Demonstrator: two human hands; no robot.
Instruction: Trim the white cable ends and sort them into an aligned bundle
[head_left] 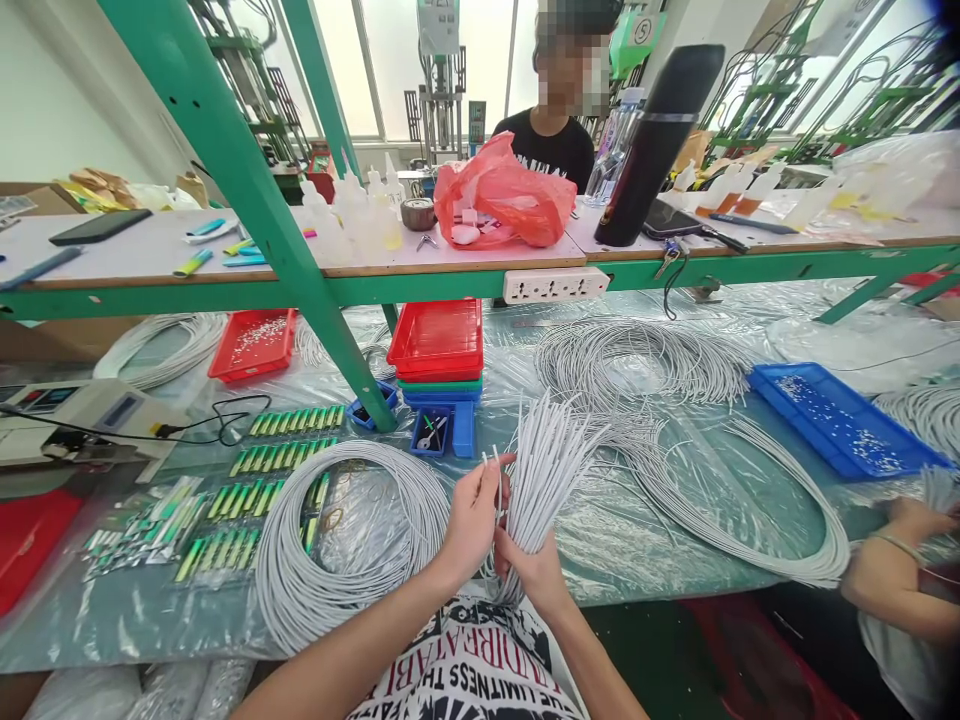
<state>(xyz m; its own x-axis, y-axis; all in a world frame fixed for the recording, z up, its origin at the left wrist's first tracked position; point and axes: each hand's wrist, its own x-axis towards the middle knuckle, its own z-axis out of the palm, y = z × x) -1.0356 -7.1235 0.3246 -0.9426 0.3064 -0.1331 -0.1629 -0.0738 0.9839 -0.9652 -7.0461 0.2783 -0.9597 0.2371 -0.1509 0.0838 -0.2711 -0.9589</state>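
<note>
A thick bundle of light grey cables stands upright close to my body, its cut ends fanned out at the top. My right hand is wrapped round the lower part of this bundle. At the bundle's left side, my left hand is closed in a pinch on one or two cable ends that stick up past the fingertips. Part of the left fingers is hidden behind the hand. To the left lies a coiled ring of the same grey cable on the plastic-covered table.
Green-and-yellow parts lie in rows at left, near a beige machine. Red trays are stacked ahead; a blue tray with white bits is right. More cable coils lie behind. A shelf crosses above. A co-worker's arm is at right.
</note>
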